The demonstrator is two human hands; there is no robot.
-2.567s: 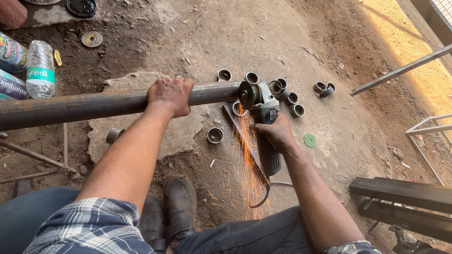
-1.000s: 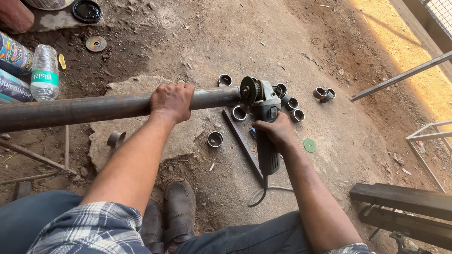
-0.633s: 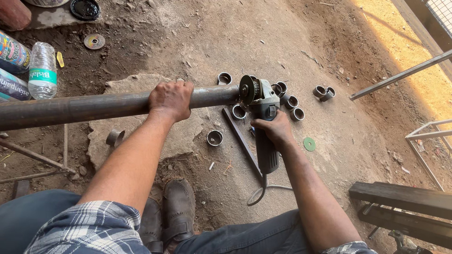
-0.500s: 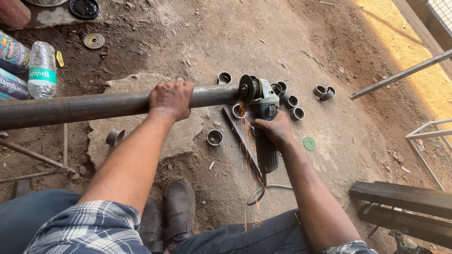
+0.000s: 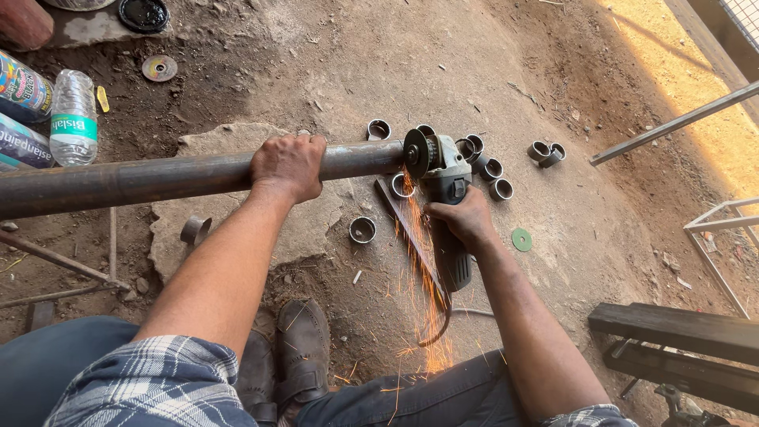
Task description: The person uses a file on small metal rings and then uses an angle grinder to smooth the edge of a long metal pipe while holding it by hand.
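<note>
On bare dirt ground, left hand (image 5: pixel 288 166) closed fully around a long rusty steel pipe (image 5: pixel 158 178), gripping it from above near its cut end; pipe runs level across the view, over a flat pale stone (image 5: pixel 316 229). Right hand (image 5: pixel 466 221) wrapped tight on the body of an angle grinder (image 5: pixel 447 198), disc set against the pipe's end, orange sparks (image 5: pixel 423 300) streaming down toward the person's legs and dark shoes (image 5: pixel 288 360). Containers: clear plastic water bottle (image 5: pixel 73 119) lying at far left, looks mostly empty, though the label hides the level; two printed cans or bottles (image 5: pixel 20 111) beside it, contents not visible; dark round lid or dish (image 5: pixel 143 13) at top left holding something black. Short cut pipe rings (image 5: pixel 490 168) scattered just beyond the grinder, open-ended and empty; one more (image 5: pixel 362 229) sits near the stone, another (image 5: pixel 194 230) lies left of it. Flat metal bar (image 5: pixel 407 229) on the ground under the sparks. Worn grinding disc (image 5: pixel 159 68) upper left, small green disc (image 5: pixel 522 239) right of the wrist. Dark bench (image 5: pixel 680 332) lower right; thin metal frame (image 5: pixel 723 237) at right edge.
</note>
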